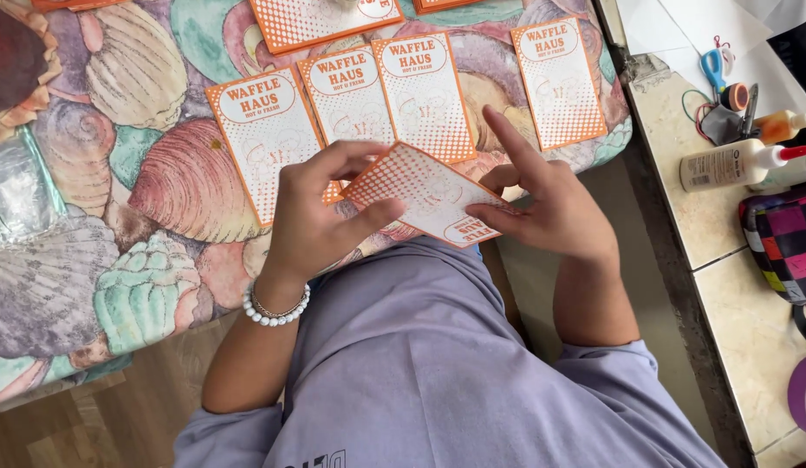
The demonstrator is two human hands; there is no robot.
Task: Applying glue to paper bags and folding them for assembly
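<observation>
While the left hand (312,217) pinches the orange-and-white printed card (429,192) by its near corner, thumb on top and fingers curled beneath, the right hand (550,204) grips the opposite edge, index finger raised straight. Card sits between both sets of fingertips, just above the seashell-print cloth (152,191). Beyond the fingers, four matching cards (347,95) lie flat in a row. It looks thin, light and bendable, likely to crease, so edges and corners seem the safest hold. Glue bottle (737,163) and scissors (713,69) lie well right.

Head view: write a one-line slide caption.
Both hands, left hand and right hand, hold an orange-and-white card above a seashell-print cloth.
</observation>
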